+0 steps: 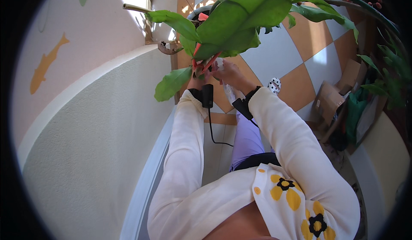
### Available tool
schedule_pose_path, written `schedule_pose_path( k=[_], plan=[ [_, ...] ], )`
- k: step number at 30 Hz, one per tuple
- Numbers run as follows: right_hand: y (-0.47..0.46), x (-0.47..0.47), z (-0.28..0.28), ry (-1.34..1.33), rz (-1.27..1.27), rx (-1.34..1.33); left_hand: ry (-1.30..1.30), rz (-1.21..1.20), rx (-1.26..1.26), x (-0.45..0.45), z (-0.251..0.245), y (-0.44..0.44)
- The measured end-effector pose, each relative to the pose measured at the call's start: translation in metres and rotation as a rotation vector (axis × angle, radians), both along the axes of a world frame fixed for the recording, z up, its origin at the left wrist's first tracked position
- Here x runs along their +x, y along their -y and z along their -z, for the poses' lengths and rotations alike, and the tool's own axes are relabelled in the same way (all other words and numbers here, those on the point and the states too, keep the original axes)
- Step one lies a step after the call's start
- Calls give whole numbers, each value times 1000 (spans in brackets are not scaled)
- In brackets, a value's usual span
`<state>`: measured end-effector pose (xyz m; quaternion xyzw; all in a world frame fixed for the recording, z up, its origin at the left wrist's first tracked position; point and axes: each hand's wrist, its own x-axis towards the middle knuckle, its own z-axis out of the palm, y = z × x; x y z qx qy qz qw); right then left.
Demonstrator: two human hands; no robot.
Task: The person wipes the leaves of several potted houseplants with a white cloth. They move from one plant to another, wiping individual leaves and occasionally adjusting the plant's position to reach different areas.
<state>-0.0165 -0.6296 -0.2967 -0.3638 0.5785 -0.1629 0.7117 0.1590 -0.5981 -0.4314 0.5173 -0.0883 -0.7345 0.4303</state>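
Note:
A potted plant with broad, flat green leaf-like stems (246,11) and pinkish-red parts (210,63) hangs over both hands. My right hand (229,73) is curled around a clear plastic item (229,93), whose exact kind I cannot make out. Behind the lower stems, my left hand (196,83) is mostly hidden, close to the red parts and a small green leaf (173,83). Whether its fingers grip anything does not show. Black cuffs with small boxes and cables (207,96) circle both wrists.
A curved, textured low wall (96,111) runs along the left. Cardboard boxes (328,101) and a green bag (355,111) stand at right. Orange and white tiles (273,53) cover the floor. Another plant (389,60) reaches in from the right edge. A polka-dot shoe (274,85) shows below.

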Motion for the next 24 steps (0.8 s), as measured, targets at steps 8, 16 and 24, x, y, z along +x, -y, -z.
schedule_pose_path(
  k=[8,16,24],
  plan=[
    [-9,2,20,-54,5,-100,431,326,-498,1,-29,2],
    [-8,0,10,-80,-25,-93,-156,150,37,0,-45,9],
    [-14,1,10,-85,37,-4,-255,48,92,-4,-54,5]
  ],
)
